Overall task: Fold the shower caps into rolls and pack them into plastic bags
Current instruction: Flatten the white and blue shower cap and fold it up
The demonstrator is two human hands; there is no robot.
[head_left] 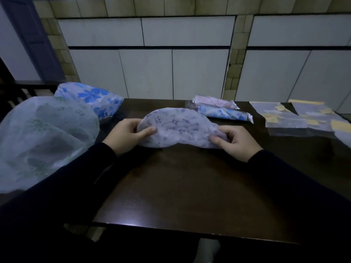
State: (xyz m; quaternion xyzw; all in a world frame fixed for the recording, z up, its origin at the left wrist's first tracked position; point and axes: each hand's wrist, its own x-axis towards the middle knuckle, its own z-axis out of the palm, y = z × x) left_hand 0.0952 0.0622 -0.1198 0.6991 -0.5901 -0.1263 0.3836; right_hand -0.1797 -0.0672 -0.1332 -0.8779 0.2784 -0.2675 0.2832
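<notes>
A pale lilac shower cap (pixel 176 128) with a dark print lies folded into a half-moon on the dark wooden table (pixel 190 186). My left hand (pixel 125 135) pinches its left end, thumb on top. My right hand (pixel 235 141) pinches its right end. Behind the cap lie two packed rolls in plastic bags: a blue-flowered one (pixel 224 112) and a pink one (pixel 216 101). Flat plastic bags (pixel 296 118) with yellow patches are spread at the right.
A green-patterned shower cap (pixel 43 137) bulges at the left, with a blue-flowered cap (pixel 91 95) behind it. A tiled wall (pixel 171 63) rises right behind the table. The table's front edge (pixel 190 228) is near my body.
</notes>
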